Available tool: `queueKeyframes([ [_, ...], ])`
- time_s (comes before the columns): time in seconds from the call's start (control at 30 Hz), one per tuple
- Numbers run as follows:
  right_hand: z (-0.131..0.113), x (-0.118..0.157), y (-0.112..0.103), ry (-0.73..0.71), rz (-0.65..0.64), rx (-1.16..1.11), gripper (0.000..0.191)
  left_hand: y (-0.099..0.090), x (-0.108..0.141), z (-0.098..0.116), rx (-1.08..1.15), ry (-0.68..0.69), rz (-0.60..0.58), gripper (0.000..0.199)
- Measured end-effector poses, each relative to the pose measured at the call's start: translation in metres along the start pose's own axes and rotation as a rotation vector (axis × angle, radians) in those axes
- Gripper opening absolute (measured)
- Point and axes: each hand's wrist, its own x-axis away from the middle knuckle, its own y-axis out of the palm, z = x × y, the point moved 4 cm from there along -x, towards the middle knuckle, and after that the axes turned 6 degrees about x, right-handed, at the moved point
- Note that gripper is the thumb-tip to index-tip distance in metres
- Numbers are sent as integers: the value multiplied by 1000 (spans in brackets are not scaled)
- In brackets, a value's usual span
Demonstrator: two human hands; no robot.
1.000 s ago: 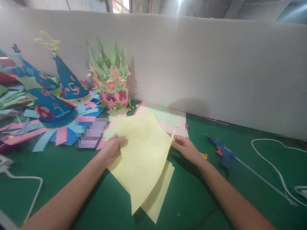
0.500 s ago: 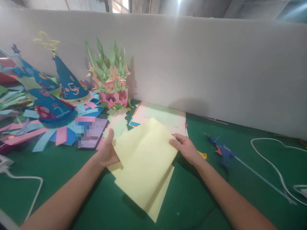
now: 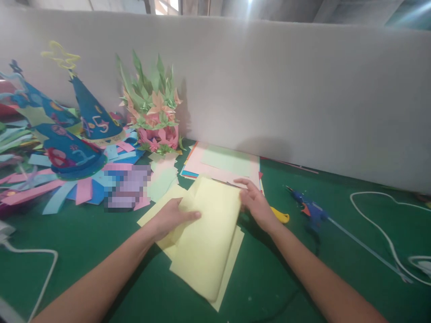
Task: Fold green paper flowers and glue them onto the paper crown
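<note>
A sheet of pale yellow paper (image 3: 210, 224) lies bent over into a loose fold, with another yellow sheet (image 3: 232, 264) showing under its right side. My left hand (image 3: 168, 220) grips the folded sheet at its left, thumb on top and the other fingers hidden beneath. At the upper right edge of the paper is my right hand (image 3: 254, 202), its index finger stretched out and the rest touching or close to the edge. Just beside the right wrist, a yellow handle (image 3: 281, 215) sticks out on the green table (image 3: 269, 278).
Coloured paper sheets (image 3: 229, 161) are stacked behind my hands. A blue glue gun (image 3: 311, 211) with a long glue stick and a white cable (image 3: 387, 231) lie right. Cone party hats (image 3: 94, 110), a pink-green paper crown (image 3: 160, 116) and a blurred-out phone (image 3: 129, 186) are left.
The yellow sheet's right side has come over into a fold. My left hand has moved right, its thumb now on top of the paper. My right hand has loosened its pinch on the corner.
</note>
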Motion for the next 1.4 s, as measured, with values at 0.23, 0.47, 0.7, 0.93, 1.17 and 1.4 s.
queueKeyframes([
  [0.23, -2, 8, 24, 69, -344, -315, 97, -4, -3, -3, 229, 68, 82, 38],
  [0.47, 1, 20, 33, 201, -372, -245, 70, 16, 6, 2, 118, 135, -37, 37],
  [0.7, 10, 14, 27, 249, -153, -213, 62, 10, 0, 4, 123, 262, 77, 40],
  [0.93, 15, 16, 29, 301, -193, -181, 51, 0, -4, 3, 34, 289, 204, 28],
  [1.17, 17, 16, 30, 320, -214, -188, 47, -5, -8, -2, -35, 287, 223, 28],
  [1.4, 19, 16, 28, 313, -210, -168, 46, -7, -8, -4, -45, 274, 210, 31],
])
